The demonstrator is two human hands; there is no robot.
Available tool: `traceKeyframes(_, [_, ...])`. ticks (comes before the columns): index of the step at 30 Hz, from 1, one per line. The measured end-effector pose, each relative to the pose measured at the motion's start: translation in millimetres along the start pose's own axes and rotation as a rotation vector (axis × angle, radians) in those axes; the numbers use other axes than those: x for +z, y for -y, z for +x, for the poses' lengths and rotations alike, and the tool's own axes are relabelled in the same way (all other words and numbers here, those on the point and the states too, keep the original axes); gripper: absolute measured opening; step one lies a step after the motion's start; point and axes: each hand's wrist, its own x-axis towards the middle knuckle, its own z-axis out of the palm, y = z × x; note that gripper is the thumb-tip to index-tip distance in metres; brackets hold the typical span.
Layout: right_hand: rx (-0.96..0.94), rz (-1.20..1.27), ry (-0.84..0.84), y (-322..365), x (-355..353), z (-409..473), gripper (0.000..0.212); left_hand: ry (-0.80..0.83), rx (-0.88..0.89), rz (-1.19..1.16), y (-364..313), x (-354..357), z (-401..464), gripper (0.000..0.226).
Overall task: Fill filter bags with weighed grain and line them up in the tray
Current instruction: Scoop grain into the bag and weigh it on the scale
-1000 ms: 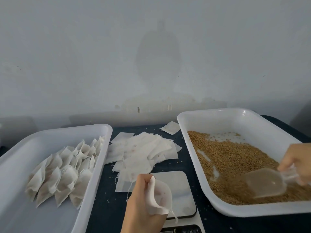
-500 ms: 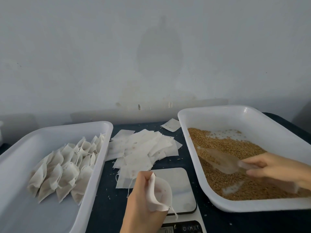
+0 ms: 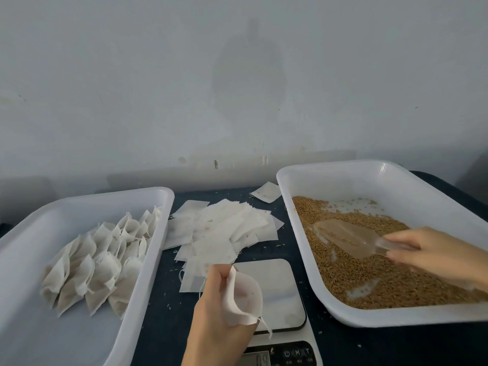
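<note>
My left hand [image 3: 214,310] holds an open white filter bag [image 3: 244,299] with its mouth spread, just above the near left part of the scale [image 3: 274,294]. My right hand [image 3: 433,252] grips the handle of a clear plastic scoop [image 3: 343,237], whose blade lies across the brown grain [image 3: 369,276] in the right white tray [image 3: 330,178]. The left white tray [image 3: 87,204] holds several filled bags [image 3: 97,262] lined up in rows. A loose pile of empty filter bags [image 3: 224,228] lies on the dark table between the trays.
One stray empty bag [image 3: 266,192] lies near the wall behind the pile. Scattered grains dot the dark table [image 3: 169,313] around the scale. The scale's display and buttons [image 3: 285,355] sit at the near edge. A pale wall rises right behind the table.
My right hand has swung the scoop from the near right of the grain tray toward its left middle, blade now flat on the grain. My left hand keeps the bag in place.
</note>
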Motion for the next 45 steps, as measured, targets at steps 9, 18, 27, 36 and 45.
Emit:
traceKeyframes(9, [0.067, -0.16, 0.103, 35, 18, 32, 0.027, 0.015, -0.011, 0.014, -4, 3, -2, 0.04])
traceKeyframes(18, [-0.005, -0.081, -0.051, 25, 18, 31, 0.03, -0.002, 0.014, -0.001, 1, -2, 0, 0.038])
traceKeyframes(27, [-0.167, 0.169, -0.071, 21, -22, -22, 0.041, 0.152, 0.01, -0.061, -9, -5, 12, 0.031])
traceKeyframes(36, [-0.34, 0.04, 0.274, 62, -48, -47, 0.062, 0.342, 0.037, 0.045, -21, -14, 27, 0.031])
traceKeyframes(45, [-0.449, -0.149, 0.377, 95, -57, -44, 0.065, 0.467, 0.003, 0.073, -24, -21, 33, 0.034])
